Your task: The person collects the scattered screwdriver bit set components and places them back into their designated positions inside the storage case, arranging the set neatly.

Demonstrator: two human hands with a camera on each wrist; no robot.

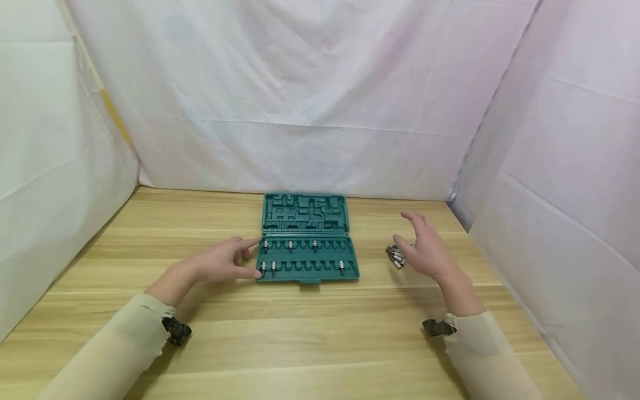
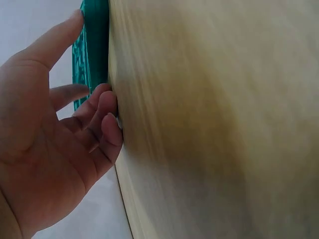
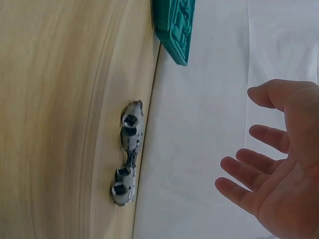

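A green plastic case (image 1: 308,265) lies unfolded on the table, its moulded lid (image 1: 306,213) leaning back behind the tray. Several silver bit sockets with dark tips, such as one bit socket (image 1: 342,268), sit in two rows of slots. My left hand (image 1: 220,260) is at the case's left side; its thumb touches the front left corner, the index finger reaches the side, and the other fingers curl loosely. To the right of the case lies a small pile of loose bit sockets (image 3: 130,134). My right hand (image 1: 425,250) hovers above that pile, fingers spread and apart from the sockets.
The wood-grain table (image 1: 280,344) stretches out in front of the case. White cloth walls (image 1: 300,111) close off the back and both sides. A black wrist camera (image 1: 177,331) is strapped to the left sleeve, and another wrist camera (image 1: 439,328) to the right.
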